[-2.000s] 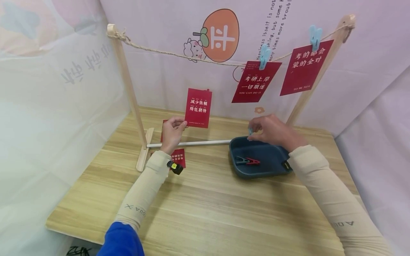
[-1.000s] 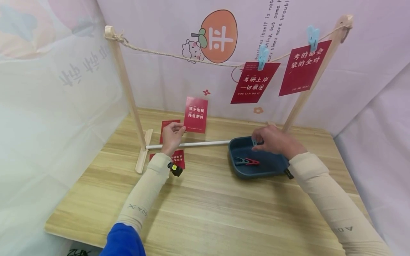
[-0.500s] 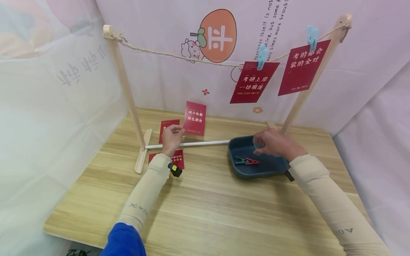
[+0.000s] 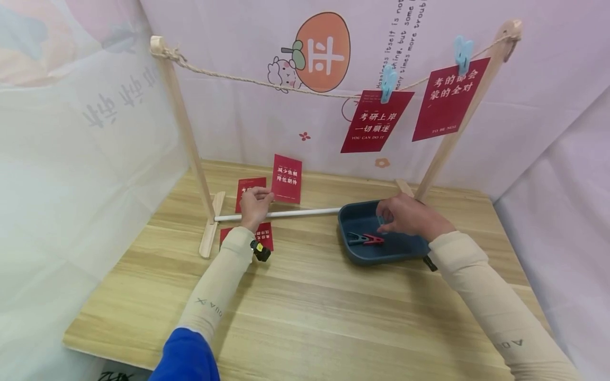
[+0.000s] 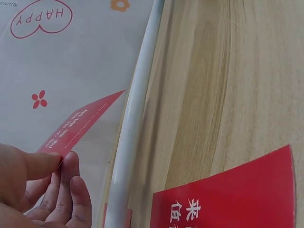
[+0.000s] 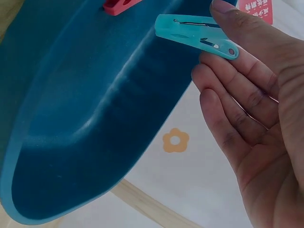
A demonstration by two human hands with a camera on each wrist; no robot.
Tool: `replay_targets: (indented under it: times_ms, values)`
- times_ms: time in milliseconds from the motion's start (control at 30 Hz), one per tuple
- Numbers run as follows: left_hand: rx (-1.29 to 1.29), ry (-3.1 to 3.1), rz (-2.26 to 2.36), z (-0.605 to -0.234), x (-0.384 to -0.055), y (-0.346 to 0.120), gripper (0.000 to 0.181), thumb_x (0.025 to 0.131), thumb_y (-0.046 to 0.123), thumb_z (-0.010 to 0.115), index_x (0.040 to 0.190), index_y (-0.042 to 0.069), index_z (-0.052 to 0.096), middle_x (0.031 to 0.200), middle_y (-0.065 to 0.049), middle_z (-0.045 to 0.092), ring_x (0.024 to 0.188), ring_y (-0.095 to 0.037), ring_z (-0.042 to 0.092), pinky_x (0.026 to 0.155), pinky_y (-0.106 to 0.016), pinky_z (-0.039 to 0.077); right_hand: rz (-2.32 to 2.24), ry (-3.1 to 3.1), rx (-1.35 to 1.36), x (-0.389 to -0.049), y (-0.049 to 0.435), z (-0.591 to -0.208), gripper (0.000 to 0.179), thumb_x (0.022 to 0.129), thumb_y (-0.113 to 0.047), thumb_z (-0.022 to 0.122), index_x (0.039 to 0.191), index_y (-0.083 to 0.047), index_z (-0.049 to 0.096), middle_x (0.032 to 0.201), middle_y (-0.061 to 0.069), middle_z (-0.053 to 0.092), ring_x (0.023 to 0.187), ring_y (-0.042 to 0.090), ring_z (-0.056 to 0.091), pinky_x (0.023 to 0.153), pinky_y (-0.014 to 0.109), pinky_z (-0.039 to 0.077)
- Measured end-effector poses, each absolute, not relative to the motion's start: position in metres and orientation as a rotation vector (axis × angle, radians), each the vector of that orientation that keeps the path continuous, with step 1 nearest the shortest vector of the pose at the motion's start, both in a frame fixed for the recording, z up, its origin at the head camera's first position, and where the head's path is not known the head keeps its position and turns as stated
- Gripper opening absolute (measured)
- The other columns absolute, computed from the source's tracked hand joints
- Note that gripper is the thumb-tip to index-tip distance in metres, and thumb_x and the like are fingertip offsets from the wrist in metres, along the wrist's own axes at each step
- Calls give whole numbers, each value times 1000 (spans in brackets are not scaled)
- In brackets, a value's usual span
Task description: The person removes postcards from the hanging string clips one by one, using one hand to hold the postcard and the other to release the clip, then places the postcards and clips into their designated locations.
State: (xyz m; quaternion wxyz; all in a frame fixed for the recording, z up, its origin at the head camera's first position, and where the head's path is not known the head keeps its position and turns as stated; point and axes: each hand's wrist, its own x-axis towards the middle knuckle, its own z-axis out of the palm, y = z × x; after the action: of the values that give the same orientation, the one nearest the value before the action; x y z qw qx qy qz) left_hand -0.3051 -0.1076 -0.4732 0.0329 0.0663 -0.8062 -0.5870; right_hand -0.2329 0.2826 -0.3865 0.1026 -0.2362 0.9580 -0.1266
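Note:
My left hand pinches a red card with white lettering by its lower left corner, thumb against the fingers. The card stands tilted, just behind the white rod. Over the dark blue bin, my right hand pinches a light blue clothespin by its handle end. In the bin lie a dark clothespin and a red clothespin. Two more red cards lie on the table by my left hand, one behind the rod and one card partly under the wrist.
A twine line spans a left wooden post and a right wooden post. From its right half hang two red cards, one nearer the middle and an outer card, each under a light blue clothespin. A printed cloth backs the table.
My left hand has come down slightly, and the pinched card has sunk and tilted lower toward the table. My right hand has moved slightly down and right over the bin, still pinching the clothespin.

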Motion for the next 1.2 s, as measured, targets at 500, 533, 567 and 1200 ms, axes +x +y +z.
replay_targets:
  times_ms: [500, 533, 567, 1200]
  values:
    - [266, -2508, -1811, -478, -311, -109, 25, 101, 19, 72, 122, 5, 73, 114, -14, 78, 108, -29, 74, 89, -37, 62, -233, 2747, -653, -233, 282, -398, 33, 85, -21, 90, 110, -6, 75, 92, 5, 75, 79, 15, 66, 77, 38, 63]
    - [266, -2511, -1811, -478, -311, -109, 25, 101, 18, 72, 122, 5, 73, 114, -14, 78, 108, -29, 74, 89, -38, 62, -228, 2737, -650, -233, 282, -399, 32, 85, -21, 90, 109, -6, 75, 90, 5, 74, 78, 15, 65, 76, 37, 63]
    - [266, -2512, -1811, -479, -311, -109, 25, 101, 18, 72, 122, 5, 73, 114, -15, 78, 108, -29, 74, 89, -38, 61, -220, 2728, -640, -232, 282, -400, 32, 85, -21, 90, 109, -6, 75, 89, 4, 73, 77, 15, 65, 75, 36, 63]
    - [268, -2541, -1755, -481, -312, -108, 25, 102, 19, 71, 122, 4, 73, 118, -16, 76, 106, -30, 72, 86, -35, 61, -102, 2688, -607, -238, 276, -421, 26, 85, -21, 90, 101, -7, 75, 87, 2, 70, 74, 15, 62, 69, 33, 59]
